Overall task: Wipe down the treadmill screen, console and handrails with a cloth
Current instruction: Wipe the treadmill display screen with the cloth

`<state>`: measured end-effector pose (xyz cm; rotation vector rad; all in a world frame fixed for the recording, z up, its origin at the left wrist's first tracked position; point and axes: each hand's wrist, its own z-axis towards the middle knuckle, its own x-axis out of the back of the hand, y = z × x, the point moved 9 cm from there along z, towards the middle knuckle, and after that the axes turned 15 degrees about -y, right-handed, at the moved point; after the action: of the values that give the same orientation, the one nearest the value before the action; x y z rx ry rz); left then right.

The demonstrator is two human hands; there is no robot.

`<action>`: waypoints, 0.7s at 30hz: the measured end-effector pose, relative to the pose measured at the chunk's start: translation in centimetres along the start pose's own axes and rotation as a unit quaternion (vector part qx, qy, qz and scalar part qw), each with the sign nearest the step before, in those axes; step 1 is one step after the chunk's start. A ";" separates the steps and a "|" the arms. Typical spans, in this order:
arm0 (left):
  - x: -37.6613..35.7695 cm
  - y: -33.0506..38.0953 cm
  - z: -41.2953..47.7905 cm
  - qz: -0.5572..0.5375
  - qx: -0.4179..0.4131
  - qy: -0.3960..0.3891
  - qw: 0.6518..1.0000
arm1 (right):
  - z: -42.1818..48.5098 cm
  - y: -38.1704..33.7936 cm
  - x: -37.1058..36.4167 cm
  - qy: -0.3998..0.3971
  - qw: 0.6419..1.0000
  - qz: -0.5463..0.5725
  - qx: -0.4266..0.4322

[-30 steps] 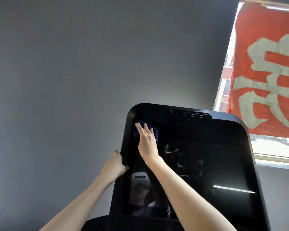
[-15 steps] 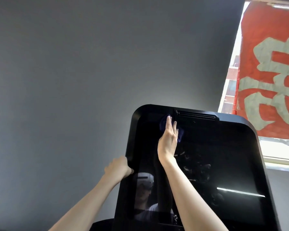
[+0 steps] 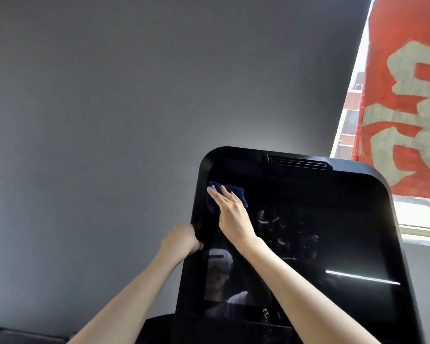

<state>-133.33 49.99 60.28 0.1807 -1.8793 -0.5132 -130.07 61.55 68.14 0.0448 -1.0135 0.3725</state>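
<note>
My right hand (image 3: 233,214) lies flat with fingers spread, pressing the small dark blue cloth (image 3: 215,196) against the upper left corner of the tall glossy black treadmill screen (image 3: 320,232), while my left hand (image 3: 181,240) is clenched round the screen's left edge to steady it. I judge this to be the screen-wiping step, with the console and handrails yet to come. White smears (image 3: 278,224) show near the middle of the glass, so the next move calls for sweeping the cloth rightward and down across them with even pressure.
</note>
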 end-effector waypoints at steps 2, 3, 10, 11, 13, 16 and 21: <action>-0.1 0.3 -0.3 0.003 0.001 0.005 1.000 | -2.2 -0.5 -1.4 -0.012 0.999 -0.034 0.036; -0.1 0.4 -0.4 0.006 0.003 0.009 1.000 | -3.3 -0.9 -1.8 -0.016 0.997 -0.054 0.055; 0.0 0.6 -1.7 0.043 0.002 0.027 0.999 | -3.7 5.1 3.0 0.061 0.988 -0.115 -0.079; 0.0 0.6 -1.7 0.039 0.002 0.026 0.999 | -3.5 6.9 4.4 0.066 0.984 -0.115 -0.122; 0.1 0.6 -1.7 0.029 0.001 0.024 0.999 | -3.4 9.9 6.7 0.076 0.971 -0.092 -0.206; 0.2 0.7 -1.4 0.026 0.005 0.012 1.000 | -3.0 9.7 6.7 0.087 0.955 -0.043 -0.279; 0.2 1.2 -1.2 0.041 0.001 -0.011 0.999 | -3.3 -0.8 -0.8 0.004 0.986 -0.141 -0.093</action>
<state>-132.09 50.67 61.27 0.0995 -1.8997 -0.4575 -127.51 61.30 65.84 0.0176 -1.0144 0.0178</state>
